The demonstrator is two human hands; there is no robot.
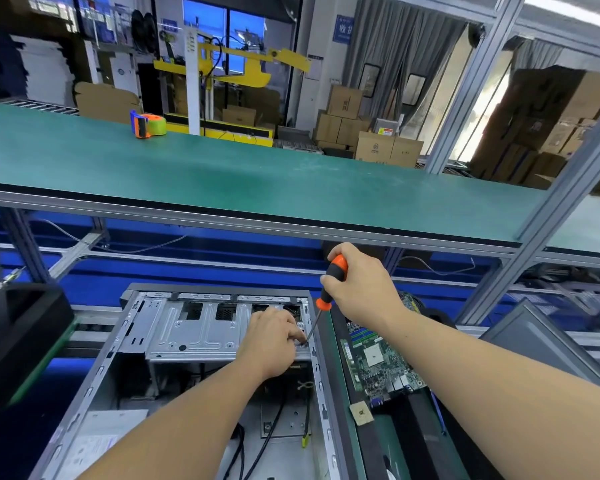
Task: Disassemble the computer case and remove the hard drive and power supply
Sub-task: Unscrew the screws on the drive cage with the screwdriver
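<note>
An open computer case (136, 344) lies on its side in front of me, its silver drive cage (194, 334) spanning the upper part. My right hand (361, 289) grips the orange-and-black handle of a screwdriver (333, 275). Its shaft slants down to the cage's right end. There my left hand (274, 341) rests on the cage with its fingertips curled around the screwdriver tip, hiding the screw. Black cables (274, 420) run along the case floor. The power supply is not visible.
A bare motherboard (381, 362) lies on a dark tray right of the case. A black foam block (21, 327) stands at the left. A grey panel (548, 344) leans at the right. Above runs a green conveyor belt (257, 174) carrying an orange tape dispenser (148, 124).
</note>
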